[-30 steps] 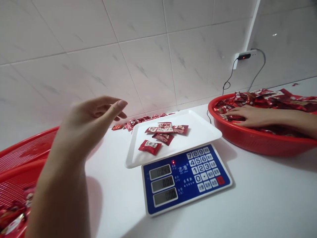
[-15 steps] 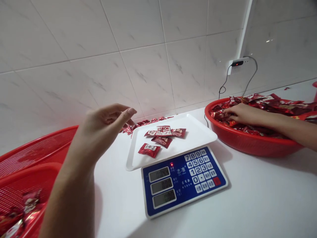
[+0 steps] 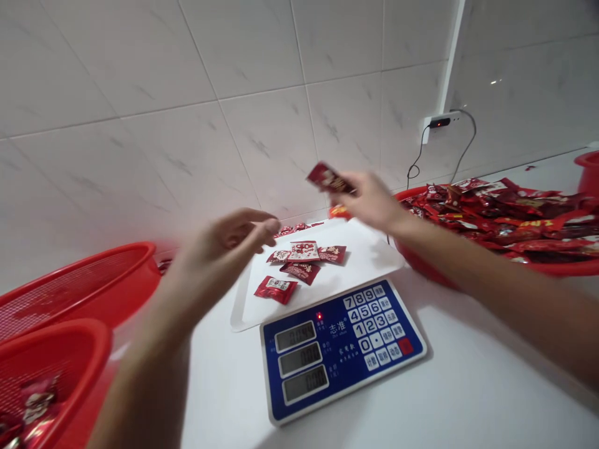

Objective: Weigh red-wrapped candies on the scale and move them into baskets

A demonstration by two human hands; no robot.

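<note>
Red foil is the colour of the moment on this white counter (image 3: 491, 386). From the head camera, the writing first: the blue scale (image 3: 341, 349) carries the characters 志准 in white beside its three grey displays, whose digits are too blurred to call. Its keypad reads 7 8 9, 4 5 6, 1 2 3 and 0, with a small red lamp lit above. The smaller key labels are too tiny to read. Up in the air goes the red sachet (image 3: 329, 178), pinched at the fingertips of the right hand (image 3: 369, 201). It sticks out to the left of that hand, tilted, above the far edge of the white tray (image 3: 369, 255), and its print is smeared by blur. Something orange peeks out under the same hand, but I cannot tell what it is. The left hand (image 3: 229, 240) hangs lower and to the left over the tray's near-left side. Its fingers are loosely curled, thumb and forefinger close, with nothing between them, and it sits apart from the sachet. Five more sachets (image 3: 303, 251) with white label patches lie clustered on the tray. A few loose ones (image 3: 292, 227) sit behind it along the tiled wall. At right is a red basin (image 3: 515, 267) heaped with wrappers, and at left are two red mesh baskets (image 3: 84, 287). A white plug adapter (image 3: 440, 121) glows red on the wall.
</note>
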